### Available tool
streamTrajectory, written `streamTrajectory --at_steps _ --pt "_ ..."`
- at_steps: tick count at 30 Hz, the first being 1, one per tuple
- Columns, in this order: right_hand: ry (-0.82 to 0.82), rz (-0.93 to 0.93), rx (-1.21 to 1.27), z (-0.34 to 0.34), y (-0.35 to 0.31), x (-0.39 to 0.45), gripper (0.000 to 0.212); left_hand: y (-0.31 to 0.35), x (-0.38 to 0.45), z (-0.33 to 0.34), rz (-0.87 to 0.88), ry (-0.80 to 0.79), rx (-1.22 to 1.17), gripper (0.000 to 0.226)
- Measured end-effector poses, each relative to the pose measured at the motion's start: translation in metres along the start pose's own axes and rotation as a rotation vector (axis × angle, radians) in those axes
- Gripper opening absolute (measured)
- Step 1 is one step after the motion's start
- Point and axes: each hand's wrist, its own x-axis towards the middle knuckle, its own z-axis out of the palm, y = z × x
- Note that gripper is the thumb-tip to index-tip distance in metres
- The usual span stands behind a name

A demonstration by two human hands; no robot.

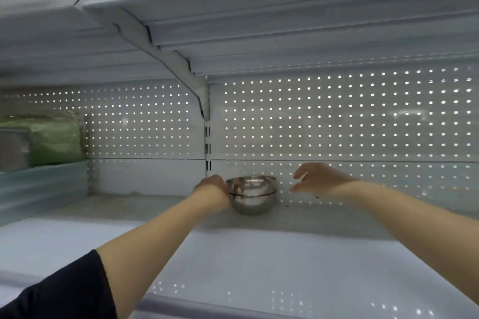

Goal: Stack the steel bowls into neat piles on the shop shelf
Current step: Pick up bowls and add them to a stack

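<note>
Dark fabric of a sleeve (59,290) fills the near left corner, and from it the left forearm runs far and rightward to the left hand (211,185). That hand is against the left side of the steel bowls (251,194), at the level of their rims; its fingers are hidden behind the wrist and the metal, so whether they grip the rim or only touch it cannot be told. The bowls sit nested as a short pile, two rims showing one just above the other, mouths up, on the far part of the shelf (259,254) close to the back panel.

To the right of the pile, the right hand (320,179) hovers in the air, apart from the bowls, its fingers loosely curved and spread with the thumb below, holding nothing.

Behind both hands stands the perforated back panel (337,116), light shining through its holes. A slotted upright (208,142) divides the panel just left of the bowls, and a slanted bracket (166,52) rises from it to carry the upper shelf (285,8). At the far left a green wrapped package (55,137) rests beside a grey metal box (13,147), both on pale blue stacked trays (44,184).
</note>
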Motion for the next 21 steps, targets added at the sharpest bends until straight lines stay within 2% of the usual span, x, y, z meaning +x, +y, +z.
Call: streamTrajectory --at_steps 3,5,7,9,11,13,16,18,21 --pt "0.018 0.087 0.144 0.019 -0.017 0.01 0.066 -0.025 0.018 0.0 -0.02 -0.04 -0.056 0.05" --pt "0.025 0.135 0.247 0.03 -0.024 0.018 0.079 -0.028 0.028 0.005 0.0 -0.107 -0.138 0.034" --pt "0.022 0.169 0.311 0.04 -0.029 0.024 0.082 -0.027 0.036 0.01 0.014 -0.132 -0.232 0.016" --pt "0.014 0.194 0.349 0.046 -0.034 0.027 0.08 -0.025 0.04 0.016 0.038 -0.14 -0.3 0.018" --pt "-0.003 0.209 0.39 0.048 -0.039 0.028 0.077 -0.023 0.04 0.018 0.046 -0.154 -0.35 0.008" --pt "-0.025 0.215 0.438 0.05 -0.041 0.026 0.071 -0.024 0.043 0.023 0.066 -0.158 -0.402 0.018" --pt "-0.058 0.192 0.504 0.054 -0.041 0.024 0.046 -0.025 0.043 0.028 0.059 -0.132 -0.426 0.018" --pt "-0.051 0.174 0.533 0.058 -0.043 0.023 0.034 -0.025 0.042 0.028 0.054 -0.118 -0.448 0.029" --pt "-0.014 0.169 0.59 0.059 -0.043 0.02 0.034 -0.022 0.042 0.032 0.05 -0.099 -0.442 0.034"
